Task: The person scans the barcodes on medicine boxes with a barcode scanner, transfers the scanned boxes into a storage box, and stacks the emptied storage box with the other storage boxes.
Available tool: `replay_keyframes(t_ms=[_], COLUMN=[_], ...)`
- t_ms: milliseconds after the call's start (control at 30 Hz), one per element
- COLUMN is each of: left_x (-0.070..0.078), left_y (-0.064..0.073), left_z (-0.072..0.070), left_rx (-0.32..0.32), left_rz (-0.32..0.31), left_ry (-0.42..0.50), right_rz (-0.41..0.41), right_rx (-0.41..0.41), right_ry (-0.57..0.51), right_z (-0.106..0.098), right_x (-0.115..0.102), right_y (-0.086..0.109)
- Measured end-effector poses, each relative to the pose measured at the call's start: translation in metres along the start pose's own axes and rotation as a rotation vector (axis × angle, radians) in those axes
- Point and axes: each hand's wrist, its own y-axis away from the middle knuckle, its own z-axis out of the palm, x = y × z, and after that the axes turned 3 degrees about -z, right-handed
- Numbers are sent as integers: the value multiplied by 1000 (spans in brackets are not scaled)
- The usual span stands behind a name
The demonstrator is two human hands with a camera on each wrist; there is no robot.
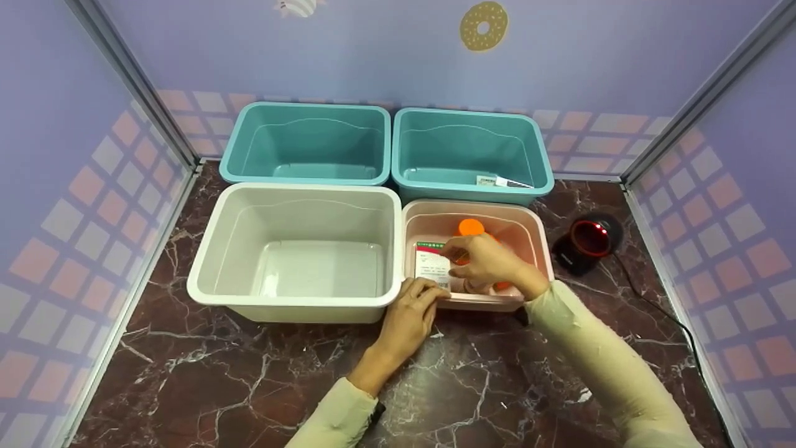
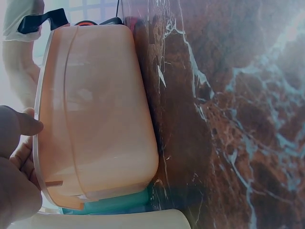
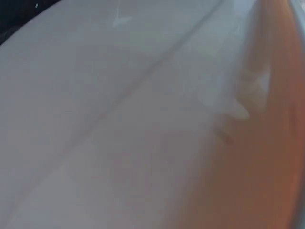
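Note:
A pink bin [image 1: 536, 227] stands at the right of the front row. My left hand [image 1: 410, 311] grips its front rim near the left corner; in the left wrist view the thumb [image 2: 31, 125] lies outside the wall and other fingers [image 2: 24, 155] inside. My right hand [image 1: 488, 261] reaches into this bin, its bent index finger and thumb at the right edge of a flat white box [image 1: 432, 264] with green and red bands. Next to that hand is an orange-capped bottle [image 1: 471, 228], partly hidden. The right wrist view is blurred, mostly pale bin wall [image 3: 119, 119].
To the left stands a larger white bin [image 1: 295, 301]. Behind are two teal bins, the left one [image 1: 305, 111] and the right one [image 1: 469, 117], which holds a small white packet [image 1: 487, 180]. A black scanner [image 1: 587, 239] glowing red sits at right, its cable [image 1: 659, 311] trailing forward.

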Motion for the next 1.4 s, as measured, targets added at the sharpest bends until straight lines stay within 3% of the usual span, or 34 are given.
replay_keyframes(t_ms=[267,400,567,733,1133,1400], left_x=[-1,0,1,1,1,1], left_y=[0,1,0,-1,0,0], left_z=[-1,-1,-2,-2,-1,-2], left_rx=[-3,-13,-41,-42,-28,-22], left_rz=[2,-10,-29,-20,-4,-3], left_ry=[-7,-4,-10,-12,-16,-19], right_rz=[-6,-9,-28,28,-47,15], right_rx=[35,16,-66,-121,-143,-129], right_ry=[26,85,51,64,67,71], right_z=[-2,4,13,18,37,36], right_x=[6,3,-2,-8,-9,2], right_y=[4,0,-8,-16,-24,-20])
